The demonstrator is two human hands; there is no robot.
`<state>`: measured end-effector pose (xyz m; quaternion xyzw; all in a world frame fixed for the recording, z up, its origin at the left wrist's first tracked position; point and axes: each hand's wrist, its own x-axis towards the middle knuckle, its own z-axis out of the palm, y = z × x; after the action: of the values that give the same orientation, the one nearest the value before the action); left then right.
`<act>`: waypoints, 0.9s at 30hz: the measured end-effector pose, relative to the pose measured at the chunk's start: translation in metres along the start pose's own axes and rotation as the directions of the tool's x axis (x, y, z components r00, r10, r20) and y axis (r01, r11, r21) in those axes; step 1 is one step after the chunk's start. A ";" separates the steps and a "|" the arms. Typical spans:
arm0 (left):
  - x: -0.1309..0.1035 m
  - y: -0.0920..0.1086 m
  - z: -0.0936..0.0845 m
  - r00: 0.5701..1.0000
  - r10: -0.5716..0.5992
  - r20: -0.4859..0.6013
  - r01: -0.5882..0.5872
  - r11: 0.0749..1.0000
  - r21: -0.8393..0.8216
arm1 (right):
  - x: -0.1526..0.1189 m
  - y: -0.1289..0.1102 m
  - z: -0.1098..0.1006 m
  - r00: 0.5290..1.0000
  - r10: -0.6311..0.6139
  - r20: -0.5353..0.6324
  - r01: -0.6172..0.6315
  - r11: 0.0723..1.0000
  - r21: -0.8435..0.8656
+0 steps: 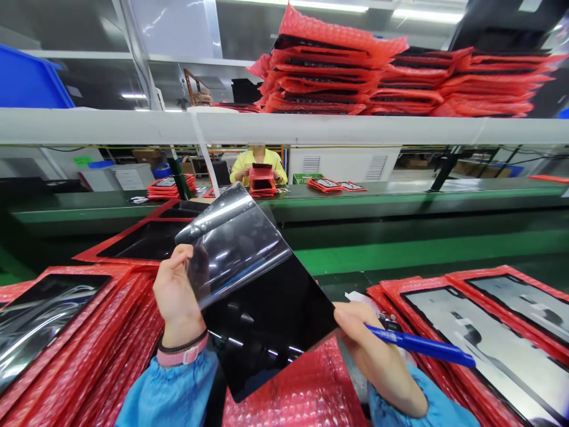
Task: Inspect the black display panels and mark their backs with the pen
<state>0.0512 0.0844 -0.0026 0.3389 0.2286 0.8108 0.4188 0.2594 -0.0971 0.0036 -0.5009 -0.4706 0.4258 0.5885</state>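
Observation:
A black glossy screen panel hangs tilted in front of me. Its clear protective film is lifted away from the upper part and still lies against the lower part. My left hand pinches the film's left edge between thumb and fingers. At the panel's right corner, my right hand grips the edge, with a blue pen tucked in the same hand and pointing right. Below the panel lies a red bubble-wrap sheet.
Stacks of red bubble wrap with panels stand at left and right. A white shelf beam crosses above, loaded with wrapped stacks. Across the green bench, a person in yellow handles a panel.

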 end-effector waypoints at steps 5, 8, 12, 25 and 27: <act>-0.007 0.013 0.008 0.983 -0.094 0.157 0.099 0.995 -0.024 | 0.003 0.021 -0.010 0.989 0.001 -0.145 -0.018 0.993 -0.116; -0.019 0.022 0.014 0.953 -0.203 0.226 0.202 0.979 0.029 | 0.005 0.022 -0.009 0.992 -0.021 -0.127 0.001 0.987 -0.161; -0.037 0.031 0.020 0.906 -0.286 0.311 0.275 0.958 0.078 | 0.006 0.008 -0.002 0.991 -0.091 -0.094 0.073 0.981 -0.178; -0.051 0.033 0.021 0.914 -0.223 0.339 0.195 0.974 0.115 | 0.008 -0.010 0.004 0.979 -0.075 0.189 0.080 0.997 -0.016; -0.052 0.033 0.020 0.925 -0.191 0.327 0.159 0.980 0.123 | 0.009 -0.010 0.002 0.974 -0.074 0.214 0.080 0.997 -0.023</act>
<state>0.0708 0.0250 0.0141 0.4703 0.2210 0.6884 0.5060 0.2590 -0.0894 0.0147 -0.4430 -0.5567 0.4464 0.5427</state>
